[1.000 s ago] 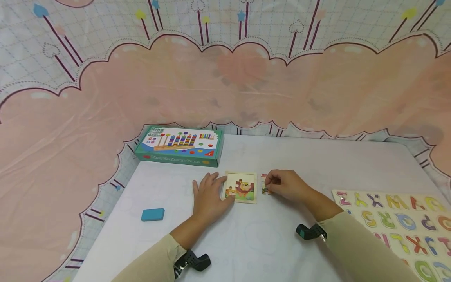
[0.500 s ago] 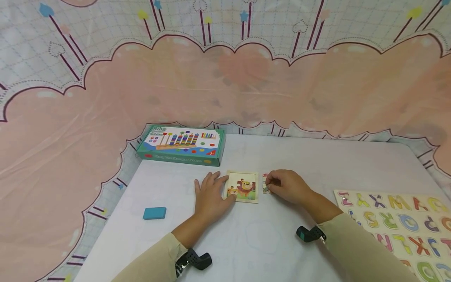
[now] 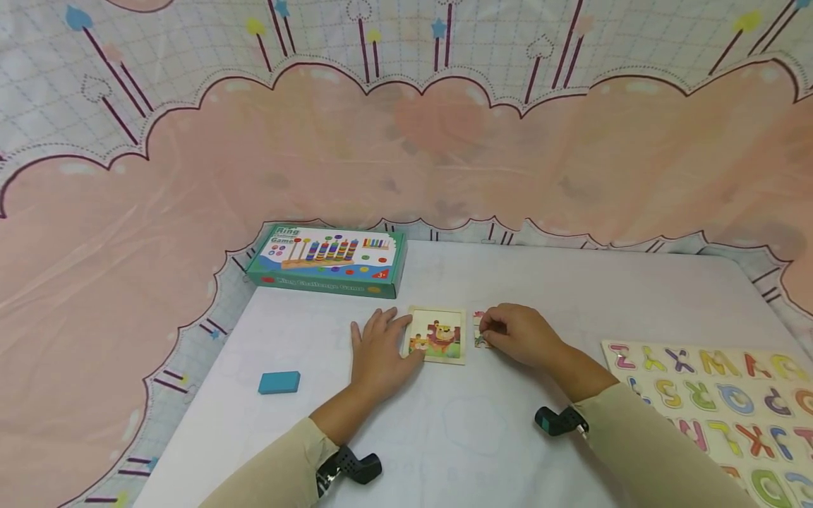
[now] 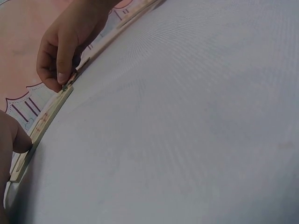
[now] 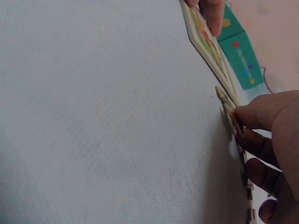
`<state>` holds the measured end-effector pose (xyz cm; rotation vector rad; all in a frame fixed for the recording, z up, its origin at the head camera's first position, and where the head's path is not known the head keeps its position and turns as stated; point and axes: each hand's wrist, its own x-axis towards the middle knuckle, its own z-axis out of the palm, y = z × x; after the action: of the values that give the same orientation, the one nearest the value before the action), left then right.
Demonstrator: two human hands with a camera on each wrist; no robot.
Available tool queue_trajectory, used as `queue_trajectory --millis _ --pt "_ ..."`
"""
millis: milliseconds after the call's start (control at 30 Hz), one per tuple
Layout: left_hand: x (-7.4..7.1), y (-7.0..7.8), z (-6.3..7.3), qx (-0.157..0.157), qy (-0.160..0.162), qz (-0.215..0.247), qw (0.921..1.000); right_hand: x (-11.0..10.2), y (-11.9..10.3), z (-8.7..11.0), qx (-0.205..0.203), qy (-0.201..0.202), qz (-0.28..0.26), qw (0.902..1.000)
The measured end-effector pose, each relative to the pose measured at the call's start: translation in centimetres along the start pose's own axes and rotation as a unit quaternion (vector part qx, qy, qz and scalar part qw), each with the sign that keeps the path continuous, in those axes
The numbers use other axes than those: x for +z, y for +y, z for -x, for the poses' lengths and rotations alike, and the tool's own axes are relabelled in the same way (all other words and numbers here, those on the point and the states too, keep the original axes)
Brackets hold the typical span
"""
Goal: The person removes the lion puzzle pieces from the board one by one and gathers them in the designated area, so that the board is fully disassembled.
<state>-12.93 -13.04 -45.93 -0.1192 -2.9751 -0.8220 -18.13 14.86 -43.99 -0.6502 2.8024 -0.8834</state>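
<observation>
A small square wooden puzzle tray [image 3: 444,353] lies on the table with an animal picture partly assembled in it. My left hand [image 3: 384,353] rests at the tray's left side, fingers spread, thumb and index finger touching its frame. Just right of the tray, my right hand [image 3: 521,335] pinches a thin puzzle piece between thumb and index finger; the right wrist view shows this puzzle piece [image 5: 227,108] tilted up off the cloth. Other pieces lie under and beside the right hand, mostly hidden by it. In the left wrist view the tray [image 4: 44,123] appears edge-on.
A green ring game box [image 3: 327,262] stands at the back left. A blue block [image 3: 279,382] lies on the left of the table. On the right is a large alphabet board [image 3: 718,377] with colourful letters, partly covered by the right sleeve [image 3: 654,437].
The head view has shifted slightly. Both hands stay in nearly the same place, the left at the tray and the right pinching the puzzle piece.
</observation>
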Motion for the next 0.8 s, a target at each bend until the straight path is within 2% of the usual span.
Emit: queue_trajectory --millis 133,300,500,667,800 --pt "0.0 0.0 0.0 0.001 0.001 -0.003 1.0000 0.1 0.1 -0.1 -0.006 0.008 0.000 1.0000" --pt "-0.1 0.1 0.0 0.001 0.000 0.002 1.0000 0.0 0.1 0.1 0.007 0.012 -0.009 0.9999" --pt "0.1 -0.1 0.0 0.007 -0.001 0.011 0.9999 -0.6 0.4 0.2 0.019 0.022 -0.040 0.9988" --pt "0.3 -0.3 -0.1 0.014 -0.004 0.010 0.9998 -0.9 0.7 0.1 0.018 0.008 -0.075 0.9970" --pt "0.5 -0.4 -0.2 0.017 -0.004 0.009 0.9998 -0.9 0.7 -0.3 0.002 -0.003 -0.079 0.9968"
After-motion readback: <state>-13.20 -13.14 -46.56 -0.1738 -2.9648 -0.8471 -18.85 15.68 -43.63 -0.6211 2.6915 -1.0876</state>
